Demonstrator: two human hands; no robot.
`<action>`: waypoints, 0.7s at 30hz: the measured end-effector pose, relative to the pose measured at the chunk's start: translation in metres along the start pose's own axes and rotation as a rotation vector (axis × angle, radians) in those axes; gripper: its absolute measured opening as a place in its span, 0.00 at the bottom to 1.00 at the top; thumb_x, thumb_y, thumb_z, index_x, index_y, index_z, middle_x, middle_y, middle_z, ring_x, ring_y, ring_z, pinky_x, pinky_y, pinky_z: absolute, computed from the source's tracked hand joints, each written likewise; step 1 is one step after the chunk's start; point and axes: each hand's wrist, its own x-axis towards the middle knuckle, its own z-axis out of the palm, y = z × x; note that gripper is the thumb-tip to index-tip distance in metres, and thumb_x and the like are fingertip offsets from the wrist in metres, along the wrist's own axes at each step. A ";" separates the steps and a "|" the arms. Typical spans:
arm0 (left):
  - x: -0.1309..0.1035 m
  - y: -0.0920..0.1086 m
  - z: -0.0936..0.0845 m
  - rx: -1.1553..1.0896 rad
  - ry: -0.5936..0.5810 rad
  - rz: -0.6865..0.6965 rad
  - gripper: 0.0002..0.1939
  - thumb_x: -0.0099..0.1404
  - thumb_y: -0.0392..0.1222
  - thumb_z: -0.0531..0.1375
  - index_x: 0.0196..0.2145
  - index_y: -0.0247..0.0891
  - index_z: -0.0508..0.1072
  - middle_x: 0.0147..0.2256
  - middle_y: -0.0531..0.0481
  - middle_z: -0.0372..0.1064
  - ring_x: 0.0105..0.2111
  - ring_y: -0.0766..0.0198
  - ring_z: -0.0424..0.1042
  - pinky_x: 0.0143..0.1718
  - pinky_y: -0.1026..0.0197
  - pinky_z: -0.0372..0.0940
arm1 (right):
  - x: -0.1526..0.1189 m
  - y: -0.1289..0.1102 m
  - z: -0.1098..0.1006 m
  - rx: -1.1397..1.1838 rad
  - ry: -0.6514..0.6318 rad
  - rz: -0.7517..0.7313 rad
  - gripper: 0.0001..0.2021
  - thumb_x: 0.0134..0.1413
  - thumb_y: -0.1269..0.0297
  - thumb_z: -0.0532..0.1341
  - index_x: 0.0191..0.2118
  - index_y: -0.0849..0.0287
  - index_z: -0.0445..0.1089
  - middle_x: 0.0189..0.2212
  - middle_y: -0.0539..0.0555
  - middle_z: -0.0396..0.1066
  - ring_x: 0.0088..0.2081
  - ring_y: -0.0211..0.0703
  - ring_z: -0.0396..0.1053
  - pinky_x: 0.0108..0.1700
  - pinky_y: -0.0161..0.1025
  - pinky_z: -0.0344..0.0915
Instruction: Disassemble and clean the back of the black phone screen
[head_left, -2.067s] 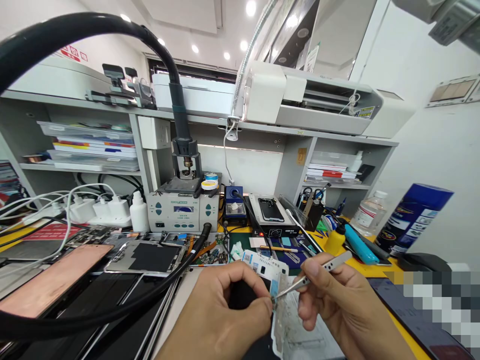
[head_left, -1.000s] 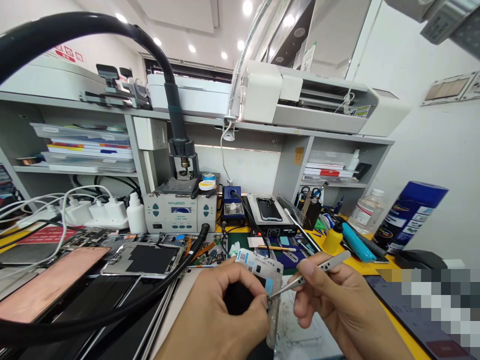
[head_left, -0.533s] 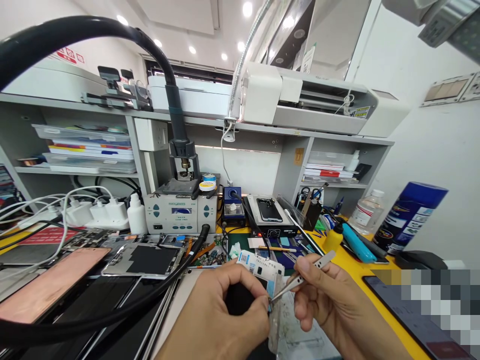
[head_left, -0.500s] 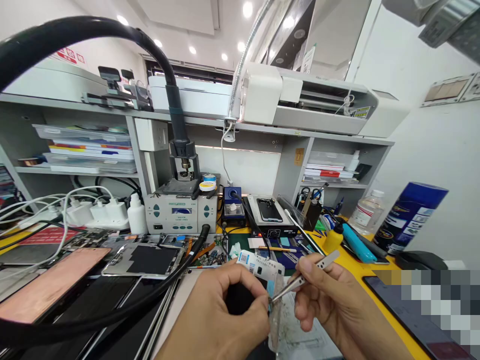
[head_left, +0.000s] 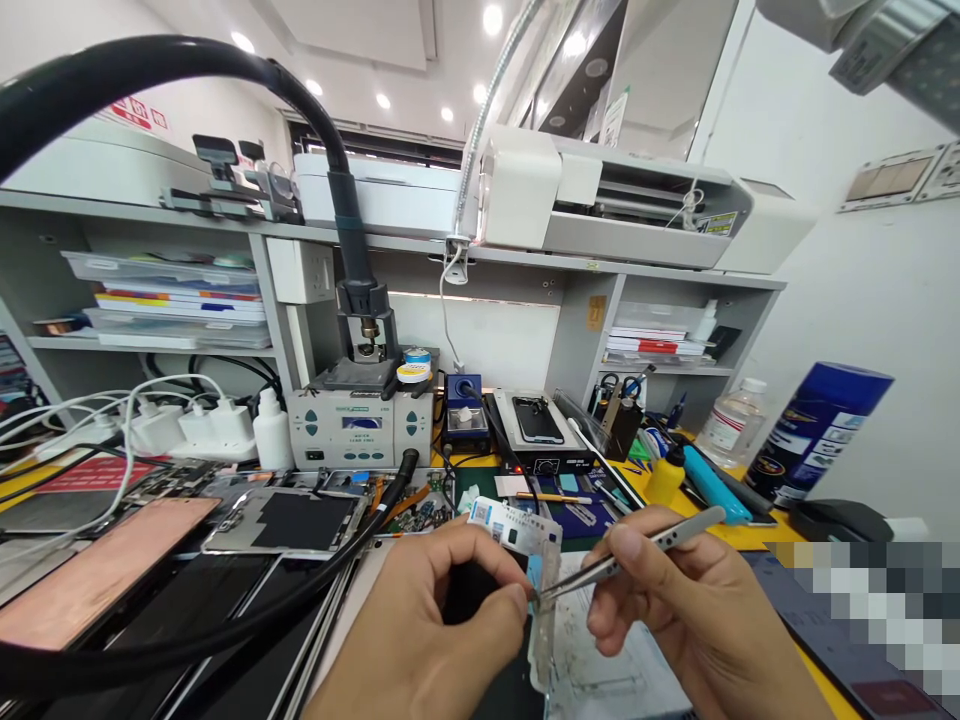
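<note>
My right hand (head_left: 667, 590) grips metal tweezers (head_left: 637, 560) between thumb and fingers, their tips pointing left and down. Those tips meet the pinched thumb and forefinger of my left hand (head_left: 457, 610). Whatever lies in that pinch is too small and hidden to make out. Just beside the fingertips runs a clear, narrow plastic strip (head_left: 544, 640). A white labelled strip (head_left: 517, 525) with blue square codes sticks out beyond my left hand. Below my right hand lies a whitish, smudged flat panel (head_left: 600, 650).
A black hose (head_left: 330, 560) curves across the phone screens and panels (head_left: 292, 520) at left. The hot-air station (head_left: 364, 425) stands behind them. To the right are a yellow bottle (head_left: 665, 478), a blue spray can (head_left: 817, 435) and a dark tablet-like panel (head_left: 795, 600).
The tweezers have tilted flatter, their rear end shifting right. My left hand has moved slightly left, and more of the clear strip shows beside it.
</note>
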 end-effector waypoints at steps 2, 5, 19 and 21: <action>-0.001 0.002 0.000 -0.004 -0.005 -0.011 0.09 0.55 0.46 0.59 0.24 0.38 0.73 0.24 0.55 0.64 0.25 0.65 0.59 0.29 0.60 0.53 | 0.000 0.000 0.001 -0.008 0.002 -0.003 0.13 0.51 0.56 0.72 0.29 0.60 0.73 0.17 0.55 0.78 0.19 0.41 0.74 0.24 0.33 0.73; -0.003 0.005 0.000 -0.026 -0.013 -0.007 0.09 0.54 0.46 0.59 0.24 0.38 0.72 0.24 0.55 0.64 0.26 0.64 0.59 0.29 0.60 0.52 | -0.002 0.000 0.004 -0.029 0.047 -0.020 0.14 0.49 0.55 0.73 0.28 0.60 0.73 0.17 0.55 0.77 0.19 0.41 0.74 0.24 0.33 0.73; -0.002 -0.001 0.003 -0.125 -0.024 -0.012 0.06 0.54 0.44 0.59 0.28 0.40 0.71 0.25 0.55 0.61 0.26 0.65 0.56 0.27 0.62 0.50 | -0.005 0.001 0.007 -0.114 0.060 -0.083 0.15 0.50 0.53 0.71 0.27 0.60 0.74 0.17 0.55 0.78 0.19 0.39 0.74 0.25 0.32 0.72; -0.002 -0.002 0.003 -0.122 -0.025 -0.015 0.06 0.55 0.45 0.59 0.28 0.40 0.72 0.26 0.54 0.62 0.28 0.64 0.57 0.26 0.62 0.49 | -0.005 0.000 0.007 -0.109 0.060 -0.083 0.15 0.50 0.53 0.71 0.27 0.60 0.74 0.17 0.54 0.78 0.19 0.39 0.74 0.25 0.31 0.72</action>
